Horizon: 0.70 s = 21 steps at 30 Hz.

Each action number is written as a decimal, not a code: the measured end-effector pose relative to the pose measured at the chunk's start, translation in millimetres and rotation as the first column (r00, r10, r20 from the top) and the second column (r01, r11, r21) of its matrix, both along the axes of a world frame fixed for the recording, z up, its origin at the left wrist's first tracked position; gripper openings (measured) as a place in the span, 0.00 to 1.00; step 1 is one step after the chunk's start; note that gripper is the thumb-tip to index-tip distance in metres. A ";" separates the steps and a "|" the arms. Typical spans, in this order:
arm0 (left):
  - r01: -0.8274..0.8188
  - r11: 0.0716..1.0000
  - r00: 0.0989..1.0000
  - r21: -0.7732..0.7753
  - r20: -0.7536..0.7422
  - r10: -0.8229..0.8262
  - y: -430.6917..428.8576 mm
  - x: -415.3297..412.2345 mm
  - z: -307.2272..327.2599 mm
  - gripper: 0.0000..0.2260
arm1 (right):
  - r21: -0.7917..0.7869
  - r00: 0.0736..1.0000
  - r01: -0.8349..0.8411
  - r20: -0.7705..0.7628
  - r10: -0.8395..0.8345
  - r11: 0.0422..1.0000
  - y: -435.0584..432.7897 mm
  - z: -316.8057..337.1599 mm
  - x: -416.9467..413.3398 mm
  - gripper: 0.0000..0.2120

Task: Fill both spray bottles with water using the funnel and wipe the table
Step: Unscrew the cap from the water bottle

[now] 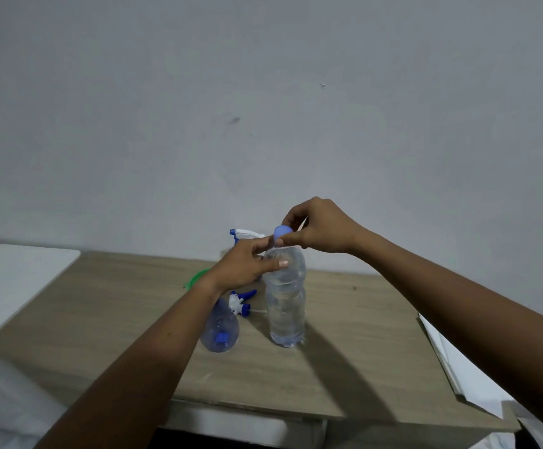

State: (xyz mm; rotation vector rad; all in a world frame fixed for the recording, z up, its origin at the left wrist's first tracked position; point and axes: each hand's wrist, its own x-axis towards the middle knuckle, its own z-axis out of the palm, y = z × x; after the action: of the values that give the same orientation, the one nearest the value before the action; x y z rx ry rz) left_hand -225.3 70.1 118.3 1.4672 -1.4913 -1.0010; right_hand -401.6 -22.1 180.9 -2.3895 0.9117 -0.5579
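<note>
A clear water bottle (285, 306) stands upright in the middle of the wooden table (354, 345). My left hand (247, 264) grips its shoulder near the neck. My right hand (318, 226) pinches the blue cap (281, 233) just above the bottle's mouth. A clear spray bottle (220, 328) without its head stands left of the water bottle, partly behind my left forearm. A loose white and blue spray head (241, 301) lies beside it. A second spray bottle's head (242, 234) shows behind my left hand. A green funnel (197, 277) peeks out by my left wrist.
A white surface (14, 280) adjoins the table on the left. White paper or cloth (458, 367) lies at the table's right edge. A plain wall rises right behind the table. The table's front edge is close to me.
</note>
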 end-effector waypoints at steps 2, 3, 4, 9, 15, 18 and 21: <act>0.007 1.000 1.000 0.010 0.017 -0.007 -1.9 0.6 -0.5 0.16 | -0.105 0.999 0.022 -0.037 -0.026 0.994 0.7 -1.3 4.2 0.13; 0.008 1.000 1.000 0.011 0.025 -0.009 -2.4 0.5 -0.5 0.17 | -0.123 0.999 0.024 -0.040 -0.029 0.992 0.4 -1.8 5.4 0.14; 0.009 1.000 1.000 0.014 0.029 -0.010 -3.3 0.3 -0.8 0.19 | -0.129 0.999 0.023 -0.041 -0.029 0.991 -0.3 -2.2 6.3 0.14; 0.029 0.999 0.999 0.018 0.019 -0.029 -4.6 -3.9 2.9 0.17 | -0.240 0.993 -0.041 -0.121 0.012 0.970 -1.0 -1.5 4.7 0.12; 0.018 0.999 0.999 0.047 0.041 -0.020 -7.5 -1.6 1.7 0.22 | -0.208 0.925 -0.266 -0.329 0.189 0.941 -7.5 15.1 0.4 0.09; 0.002 0.998 0.999 0.057 0.039 -0.004 -8.0 -0.9 1.5 0.24 | -0.174 0.905 -0.272 -0.380 0.190 0.946 -9.5 24.2 3.7 0.13; 0.007 0.998 0.999 0.054 0.046 -0.010 -9.0 -1.4 0.3 0.26 | -0.162 0.935 -0.188 -0.330 0.126 0.969 -11.2 29.5 3.6 0.18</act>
State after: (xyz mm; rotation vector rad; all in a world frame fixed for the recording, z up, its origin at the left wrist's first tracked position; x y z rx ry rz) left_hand -226.7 61.1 118.7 1.5328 -1.5148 -1.0262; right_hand -398.1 -33.3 210.4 -2.7523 0.8145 -0.2065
